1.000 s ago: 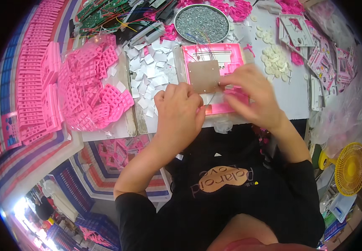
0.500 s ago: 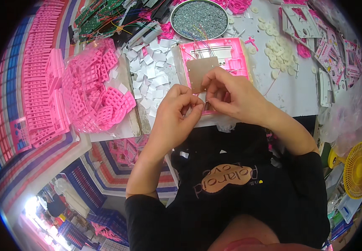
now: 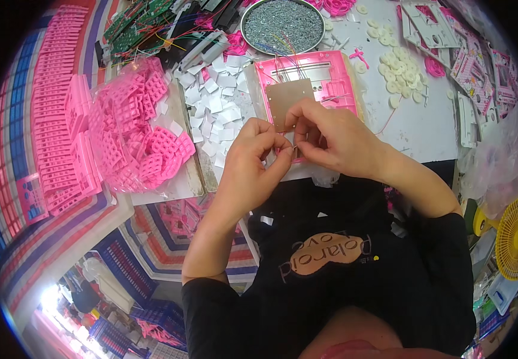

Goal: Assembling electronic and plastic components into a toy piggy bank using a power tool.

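In front of me lies a pink plastic housing (image 3: 341, 78), its inner side up. A brown circuit board (image 3: 289, 99) rests over its left part, with thin coloured wires (image 3: 287, 57) rising from its far end. Over the housing's near edge, my left hand (image 3: 256, 158) has thumb and forefinger pinched together. My right hand (image 3: 330, 134) pinches close beside it, fingers curled, its forefinger near the board's edge. Something small and thin shows between the two sets of fingertips; its kind is too small to make out.
Beyond the housing stands a round tray of screws (image 3: 283, 27). White paper squares (image 3: 214, 107) and bagged pink keypads (image 3: 133, 131) lie left. White round discs (image 3: 402, 75) and white frames (image 3: 429, 24) are to the right. Green circuit boards (image 3: 133, 27) pile up far left. A yellow fan (image 3: 517, 239) stands low right.
Both hands stay pinched together at nearly the same spot, with only slight finger shifts. The whole view has moved a little.
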Demonstrator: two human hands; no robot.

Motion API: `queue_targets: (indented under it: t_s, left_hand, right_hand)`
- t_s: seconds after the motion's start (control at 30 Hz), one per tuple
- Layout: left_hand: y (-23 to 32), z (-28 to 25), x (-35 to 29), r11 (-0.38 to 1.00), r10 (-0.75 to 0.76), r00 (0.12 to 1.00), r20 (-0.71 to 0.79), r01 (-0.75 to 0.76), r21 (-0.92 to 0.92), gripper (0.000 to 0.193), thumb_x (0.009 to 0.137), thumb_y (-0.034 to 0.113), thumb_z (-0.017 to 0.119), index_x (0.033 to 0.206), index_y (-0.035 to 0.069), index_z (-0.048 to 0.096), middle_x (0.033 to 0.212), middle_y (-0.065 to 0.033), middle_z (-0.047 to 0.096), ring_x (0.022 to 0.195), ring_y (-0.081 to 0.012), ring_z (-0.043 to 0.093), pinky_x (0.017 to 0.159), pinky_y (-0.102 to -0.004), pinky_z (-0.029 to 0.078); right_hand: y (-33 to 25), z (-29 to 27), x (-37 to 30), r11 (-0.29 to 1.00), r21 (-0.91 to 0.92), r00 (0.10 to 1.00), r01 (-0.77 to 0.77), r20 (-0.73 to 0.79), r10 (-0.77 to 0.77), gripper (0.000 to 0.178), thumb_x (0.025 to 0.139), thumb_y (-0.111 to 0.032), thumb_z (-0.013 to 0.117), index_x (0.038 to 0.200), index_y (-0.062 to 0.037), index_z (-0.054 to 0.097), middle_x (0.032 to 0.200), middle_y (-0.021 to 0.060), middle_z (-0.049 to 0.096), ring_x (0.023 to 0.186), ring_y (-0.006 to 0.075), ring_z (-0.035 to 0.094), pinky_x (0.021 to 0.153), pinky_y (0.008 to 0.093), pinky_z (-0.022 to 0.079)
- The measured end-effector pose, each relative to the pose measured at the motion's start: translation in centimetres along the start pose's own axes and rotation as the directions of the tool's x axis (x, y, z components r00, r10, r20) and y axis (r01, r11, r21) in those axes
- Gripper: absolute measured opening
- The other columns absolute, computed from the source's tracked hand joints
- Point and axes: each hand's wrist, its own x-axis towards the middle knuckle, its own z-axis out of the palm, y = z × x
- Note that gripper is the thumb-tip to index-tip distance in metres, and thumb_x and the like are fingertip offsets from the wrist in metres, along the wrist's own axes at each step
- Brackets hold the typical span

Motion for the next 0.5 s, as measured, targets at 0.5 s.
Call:
queue_targets:
  t_s: [0.5]
  left_hand:
    - [-0.5, 2.2, -0.2, 0.974, -0.011, 0.99, -0.14, -0.021, -0.224, 0.007, 0.08, -0.001, 0.07, 0.086, 0.001, 0.067, 0.101, -0.0038, 0.049, 0.066, -0.0061, 0.041, 0.06, -0.023, 0.037]
  right_hand:
    - [-0.1, 2.4, -2.5, 0.994, -0.033, 0.944, 0.108, -0.311, -0.113, 0.012, 0.081, -0.001, 0.071, 0.09, -0.002, 0.063, 0.091, 0.0105, 0.065, 0.078, 0.0253, 0.071, 0.069, 0.032, 0.058]
